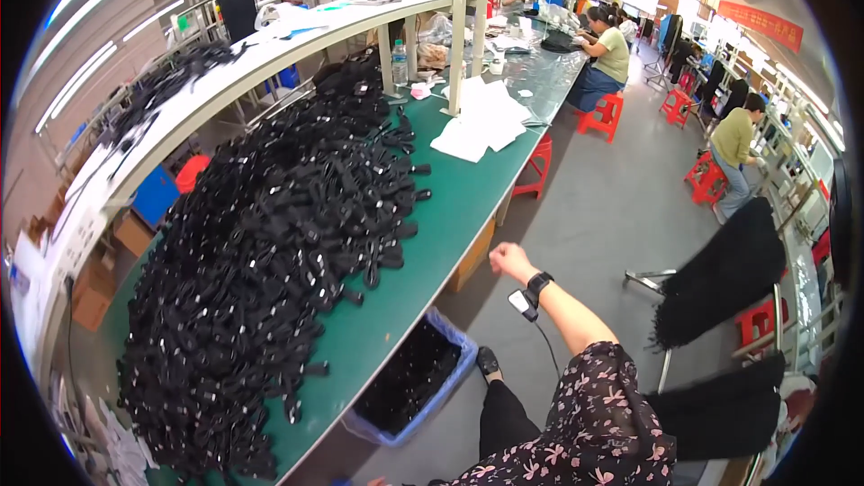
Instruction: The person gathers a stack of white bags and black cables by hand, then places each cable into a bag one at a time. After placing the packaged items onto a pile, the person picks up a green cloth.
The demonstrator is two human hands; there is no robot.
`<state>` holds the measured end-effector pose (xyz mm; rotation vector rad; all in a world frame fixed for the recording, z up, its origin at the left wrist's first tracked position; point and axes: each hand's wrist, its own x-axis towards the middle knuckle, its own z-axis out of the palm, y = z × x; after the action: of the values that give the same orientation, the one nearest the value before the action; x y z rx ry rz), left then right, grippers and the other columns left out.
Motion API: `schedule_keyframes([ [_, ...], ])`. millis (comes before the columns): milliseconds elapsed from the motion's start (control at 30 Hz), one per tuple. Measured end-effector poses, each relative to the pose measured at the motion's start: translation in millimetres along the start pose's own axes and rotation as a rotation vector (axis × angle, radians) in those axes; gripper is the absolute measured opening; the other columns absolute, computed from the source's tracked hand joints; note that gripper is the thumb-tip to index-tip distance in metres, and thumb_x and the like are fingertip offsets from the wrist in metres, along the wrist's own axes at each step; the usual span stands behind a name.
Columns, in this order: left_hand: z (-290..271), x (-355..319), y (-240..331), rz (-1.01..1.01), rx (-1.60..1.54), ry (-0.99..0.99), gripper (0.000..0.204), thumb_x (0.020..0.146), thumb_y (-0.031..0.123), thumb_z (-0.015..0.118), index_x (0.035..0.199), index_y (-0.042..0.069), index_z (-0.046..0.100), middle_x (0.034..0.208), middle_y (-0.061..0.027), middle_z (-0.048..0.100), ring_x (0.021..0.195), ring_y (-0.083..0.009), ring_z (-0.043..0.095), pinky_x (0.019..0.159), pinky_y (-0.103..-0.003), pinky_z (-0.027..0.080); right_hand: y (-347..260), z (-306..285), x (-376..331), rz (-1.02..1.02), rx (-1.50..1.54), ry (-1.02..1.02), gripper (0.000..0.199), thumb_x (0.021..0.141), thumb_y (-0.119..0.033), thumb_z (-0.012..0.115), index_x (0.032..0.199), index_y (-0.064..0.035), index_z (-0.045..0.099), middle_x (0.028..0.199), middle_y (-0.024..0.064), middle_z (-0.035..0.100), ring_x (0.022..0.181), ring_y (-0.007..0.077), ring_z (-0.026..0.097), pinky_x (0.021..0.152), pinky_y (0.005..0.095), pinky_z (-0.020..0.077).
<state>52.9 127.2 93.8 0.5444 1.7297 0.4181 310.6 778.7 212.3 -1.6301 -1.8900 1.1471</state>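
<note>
My right hand [511, 261] is raised over the aisle floor, beyond the front edge of the green table [378, 342]. Its fingers are curled closed, and nothing shows in them. A black band with a small device [522, 304] and a cable sits at the wrist. Only a sliver of skin, likely my left hand [378, 482], shows at the lower edge; its fingers are hidden. Across the table spreads a large heap of small black bundled cords or straps [270, 261], some with white tags. Below the table edge, a blue-lined bin [470, 351] holds more black pieces.
White paper sheets [486, 121] and a plastic bottle [400, 61] lie farther along the table, near a metal post [458, 36]. Black cloth hangs on a rack [724, 274] at right. Red stools [601, 117] and seated co-workers are farther off. A cardboard box [472, 256] stands under the table.
</note>
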Motion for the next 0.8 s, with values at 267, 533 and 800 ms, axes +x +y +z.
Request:
schedule_keyframes([
  [267, 29, 95, 419, 0.461, -0.06, -0.054, 0.054, 0.094, 0.028, 0.066, 0.138, 0.002, 0.051, 0.124, -0.0121, 0.064, 0.111, -0.0176, 0.06, 0.095, -0.031, 0.048, -54, -105, 285, -0.346, -0.242, 0.478, 0.028, 0.084, -0.028, 0.069, 0.096, -0.0027, 0.066, 0.101, 0.0195, 0.064, 0.094, 0.0361, 0.063, 0.083, 0.0441, 0.0511],
  [533, 10, 134, 573, 0.487, -0.002, -0.134, 0.053, 0.093, 0.028, 0.066, 0.137, 0.003, 0.051, 0.127, -0.0136, 0.061, 0.115, -0.0234, 0.058, 0.096, -0.038, 0.047, -64, -139, 399, -0.197, -0.581, 0.464, 0.048, 0.073, -0.036, 0.08, 0.101, 0.0004, 0.063, 0.107, 0.0209, 0.061, 0.102, 0.0372, 0.059, 0.087, 0.0449, 0.0504],
  [800, -25, 158, 708, 0.61, 0.196, -0.192, 0.048, 0.098, 0.025, 0.06, 0.14, 0.006, 0.049, 0.132, -0.0113, 0.059, 0.114, -0.0198, 0.058, 0.092, -0.031, 0.047, -76, -151, 396, -0.03, -0.543, 0.36, 0.064, 0.066, -0.037, 0.085, 0.108, 0.0028, 0.058, 0.102, 0.022, 0.065, 0.1, 0.0382, 0.063, 0.084, 0.0461, 0.0524],
])
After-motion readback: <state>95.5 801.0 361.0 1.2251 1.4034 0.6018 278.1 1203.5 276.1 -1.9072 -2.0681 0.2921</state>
